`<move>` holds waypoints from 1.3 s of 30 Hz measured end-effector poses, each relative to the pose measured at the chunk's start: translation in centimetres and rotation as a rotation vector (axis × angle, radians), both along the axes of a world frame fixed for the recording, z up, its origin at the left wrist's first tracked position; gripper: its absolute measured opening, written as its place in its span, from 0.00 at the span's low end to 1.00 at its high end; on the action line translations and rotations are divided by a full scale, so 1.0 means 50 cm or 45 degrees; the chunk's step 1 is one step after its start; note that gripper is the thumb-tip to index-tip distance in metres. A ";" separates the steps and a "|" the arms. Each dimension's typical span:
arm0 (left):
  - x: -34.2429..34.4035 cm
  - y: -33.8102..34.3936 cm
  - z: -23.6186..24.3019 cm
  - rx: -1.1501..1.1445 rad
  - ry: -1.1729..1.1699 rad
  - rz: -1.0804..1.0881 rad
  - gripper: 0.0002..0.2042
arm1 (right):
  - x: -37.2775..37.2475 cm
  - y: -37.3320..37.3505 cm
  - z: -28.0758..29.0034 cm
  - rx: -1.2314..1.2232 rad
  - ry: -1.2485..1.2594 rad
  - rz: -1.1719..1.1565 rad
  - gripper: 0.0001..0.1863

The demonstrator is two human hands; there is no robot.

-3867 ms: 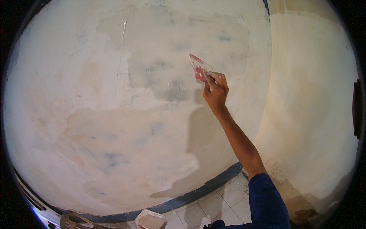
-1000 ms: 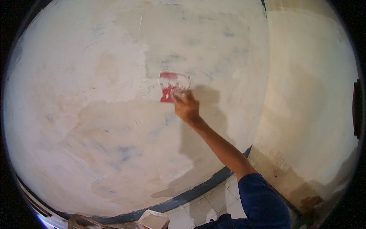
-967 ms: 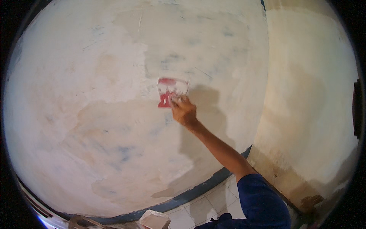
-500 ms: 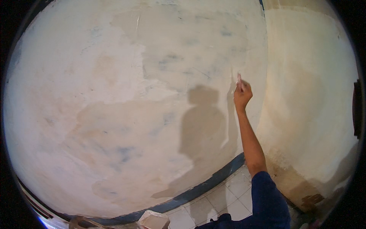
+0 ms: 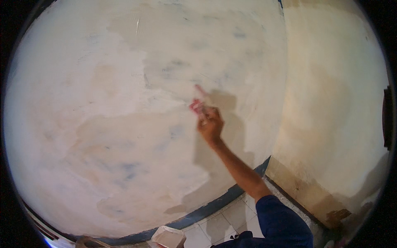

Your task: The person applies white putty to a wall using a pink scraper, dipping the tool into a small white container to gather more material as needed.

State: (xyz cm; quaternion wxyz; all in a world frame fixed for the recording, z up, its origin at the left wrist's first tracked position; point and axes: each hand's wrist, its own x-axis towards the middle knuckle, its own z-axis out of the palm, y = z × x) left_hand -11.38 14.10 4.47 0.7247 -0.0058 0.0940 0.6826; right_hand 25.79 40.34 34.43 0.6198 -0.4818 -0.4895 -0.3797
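My right hand (image 5: 211, 124) is closed around a small reddish putty scraper (image 5: 196, 106), blurred by motion. It is raised in front of the patchy white wall (image 5: 136, 95), near the middle of the view. The scraper is at or very close to the wall surface; exact contact cannot be made out. Greyish, smeared patches of filler with bluish spots showing through spread over the wall around it. My bare forearm and dark blue sleeve reach up from the lower right. My left hand is out of sight.
A whitish, box-like tub or block (image 5: 168, 237) stands at the bottom edge, with a brown curved object (image 5: 89, 242) left of it. A dark blue skirting band (image 5: 202, 213) runs above white floor tiles (image 5: 225, 217). A yellowish side wall (image 5: 331, 103) meets the corner at right.
My right hand has swung left and slightly down with the scraper, from near the wall corner to the middle of the wall. The view has shifted slightly.
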 end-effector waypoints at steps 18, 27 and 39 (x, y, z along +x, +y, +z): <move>-0.095 -0.037 -0.143 0.124 1.368 0.650 0.25 | 0.360 0.007 0.085 0.279 0.447 -0.411 0.13; -0.076 -0.007 -0.046 0.267 1.950 0.858 0.28 | -0.121 -0.025 -0.010 0.004 0.195 0.032 0.18; -0.126 0.005 0.021 1.028 2.687 1.028 0.23 | 0.171 -0.087 0.139 0.424 0.316 0.235 0.07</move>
